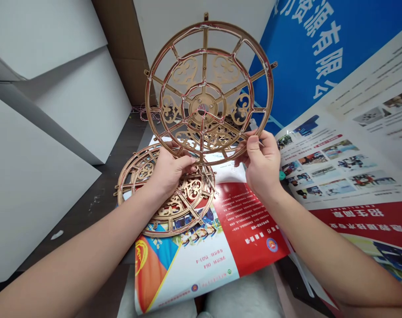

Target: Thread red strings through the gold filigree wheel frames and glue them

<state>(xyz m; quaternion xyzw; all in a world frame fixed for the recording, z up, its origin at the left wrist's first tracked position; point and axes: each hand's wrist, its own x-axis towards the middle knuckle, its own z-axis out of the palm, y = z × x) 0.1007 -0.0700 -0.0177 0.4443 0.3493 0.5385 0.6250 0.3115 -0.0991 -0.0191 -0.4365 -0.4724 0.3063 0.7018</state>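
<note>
A round openwork frame of gold-coloured laser-cut board (201,106) stands upright before me, with spokes, scroll patterns and thin white wire along its rings. My left hand (171,170) grips its lower left rim, and my right hand (260,161) pinches its lower right rim between thumb and fingers. Below my left hand, a second, similar frame (184,212) lies flat on a printed red-and-white poster (247,229). My left hand hangs over that flat frame, and its lower side is hidden.
Another printed poster (340,168) slopes up at the right, in front of a blue banner with white characters (310,57). White boards (38,176) lean at the left beside a dark surface (98,207). Pink wire (146,112) lies at the back, and a small teal object (282,175) sits near my right hand.
</note>
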